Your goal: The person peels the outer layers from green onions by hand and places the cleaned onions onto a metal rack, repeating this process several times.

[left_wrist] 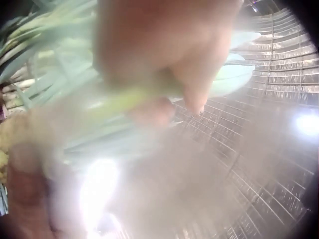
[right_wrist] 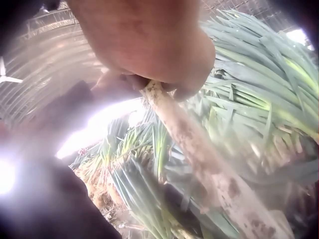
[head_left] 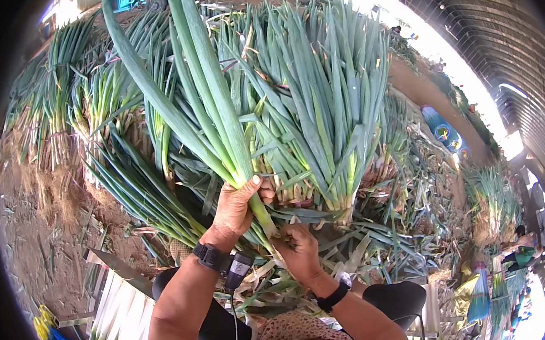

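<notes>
My left hand (head_left: 233, 210) grips a long green onion (head_left: 238, 158) low on its stalk, thumb laid along it. Its thick green leaves fan up and to the left. Just below, my right hand (head_left: 299, 253) has its fingers curled at the stalk's pale lower end. In the right wrist view the right hand (right_wrist: 149, 45) pinches the pale, dirt-spotted stalk (right_wrist: 199, 154), which slants down to the right. The left wrist view is blurred; there the left hand (left_wrist: 164, 45) wraps the stalk (left_wrist: 117, 102).
A big pile of green onions (head_left: 327, 104) stands right in front, with root-on bundles (head_left: 55, 110) to the left. Loose leaves and trimmings litter the ground around my knees. Cleaned white stalks (head_left: 120, 311) lie at lower left. A blue roll (head_left: 443, 130) lies farther off at right.
</notes>
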`<state>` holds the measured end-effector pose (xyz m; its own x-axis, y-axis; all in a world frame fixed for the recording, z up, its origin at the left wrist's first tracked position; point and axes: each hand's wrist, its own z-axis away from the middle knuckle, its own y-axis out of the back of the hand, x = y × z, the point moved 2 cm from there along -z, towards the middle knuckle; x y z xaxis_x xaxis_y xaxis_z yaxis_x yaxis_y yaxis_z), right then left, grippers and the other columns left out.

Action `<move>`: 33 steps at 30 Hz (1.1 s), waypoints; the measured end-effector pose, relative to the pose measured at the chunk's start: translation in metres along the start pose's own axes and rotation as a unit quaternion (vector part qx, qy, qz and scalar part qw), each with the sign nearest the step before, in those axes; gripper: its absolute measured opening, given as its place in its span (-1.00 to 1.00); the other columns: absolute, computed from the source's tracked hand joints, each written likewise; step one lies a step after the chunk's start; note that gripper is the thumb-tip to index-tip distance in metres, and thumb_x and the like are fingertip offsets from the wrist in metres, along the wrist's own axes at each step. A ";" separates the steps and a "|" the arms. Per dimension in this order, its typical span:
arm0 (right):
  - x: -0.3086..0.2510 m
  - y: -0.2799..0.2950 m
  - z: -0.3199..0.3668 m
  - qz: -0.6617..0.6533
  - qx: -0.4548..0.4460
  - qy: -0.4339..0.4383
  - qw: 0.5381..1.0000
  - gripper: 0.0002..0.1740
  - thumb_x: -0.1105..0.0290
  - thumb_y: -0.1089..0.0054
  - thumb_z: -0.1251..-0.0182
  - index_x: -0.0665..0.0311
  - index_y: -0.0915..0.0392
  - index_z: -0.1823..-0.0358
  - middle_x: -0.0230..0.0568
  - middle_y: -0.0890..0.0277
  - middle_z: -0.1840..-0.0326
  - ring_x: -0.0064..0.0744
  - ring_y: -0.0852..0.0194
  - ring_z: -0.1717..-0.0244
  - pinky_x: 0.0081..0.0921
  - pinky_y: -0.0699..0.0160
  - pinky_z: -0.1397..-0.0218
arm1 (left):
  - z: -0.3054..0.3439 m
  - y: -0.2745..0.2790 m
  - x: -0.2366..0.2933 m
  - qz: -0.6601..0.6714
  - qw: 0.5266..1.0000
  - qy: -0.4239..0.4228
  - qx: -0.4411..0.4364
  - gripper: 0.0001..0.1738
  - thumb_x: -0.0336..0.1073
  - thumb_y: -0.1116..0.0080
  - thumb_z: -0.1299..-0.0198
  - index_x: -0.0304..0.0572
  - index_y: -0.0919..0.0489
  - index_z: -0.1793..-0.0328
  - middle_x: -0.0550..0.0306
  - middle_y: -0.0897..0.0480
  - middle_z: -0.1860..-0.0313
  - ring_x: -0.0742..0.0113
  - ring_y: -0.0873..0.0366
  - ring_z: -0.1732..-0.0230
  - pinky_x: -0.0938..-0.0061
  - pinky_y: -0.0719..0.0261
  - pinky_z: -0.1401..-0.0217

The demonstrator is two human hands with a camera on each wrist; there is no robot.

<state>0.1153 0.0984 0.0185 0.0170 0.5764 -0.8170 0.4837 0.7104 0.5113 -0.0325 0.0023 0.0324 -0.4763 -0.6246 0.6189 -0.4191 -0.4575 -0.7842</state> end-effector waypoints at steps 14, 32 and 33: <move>0.041 0.034 0.077 0.097 -0.362 -0.132 0.918 -0.65 0.16 -0.20 -0.24 0.31 -0.50 0.13 -0.08 -0.56 0.39 -0.24 -0.53 0.36 -0.40 -0.46 0.27 | -0.010 0.015 0.028 -0.094 0.981 -0.123 0.116 -0.78 -0.16 -0.11 -0.32 -0.03 -0.36 0.08 0.27 -0.41 0.37 0.47 -0.35 0.47 0.52 -0.40 0.46; -0.011 -0.011 -0.024 0.007 -0.099 -0.016 0.995 -0.71 0.43 -0.32 -0.17 0.29 -0.52 0.08 -0.16 -0.58 0.20 -0.40 -0.58 0.22 -0.48 -0.53 0.20 | -0.011 0.009 0.030 0.036 0.995 -0.053 0.074 -0.75 -0.09 -0.14 -0.29 -0.03 -0.40 0.13 0.21 -0.46 0.28 0.43 -0.34 0.45 0.49 -0.38 0.40; -0.012 -0.015 -0.025 -0.001 -0.094 0.008 0.996 -0.72 0.44 -0.32 -0.17 0.30 -0.51 0.11 -0.21 -0.58 0.24 -0.43 -0.55 0.26 -0.49 -0.52 0.22 | -0.011 0.011 0.030 0.039 0.995 -0.054 0.074 -0.75 -0.10 -0.14 -0.29 -0.03 -0.40 0.13 0.21 -0.46 0.28 0.43 -0.34 0.45 0.49 -0.38 0.40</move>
<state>0.0855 0.0911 0.0271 0.0013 0.5810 -0.8139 0.3119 0.7731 0.5523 -0.0602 -0.0145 0.0435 -0.4137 -0.7228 0.5535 -0.2611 -0.4882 -0.8328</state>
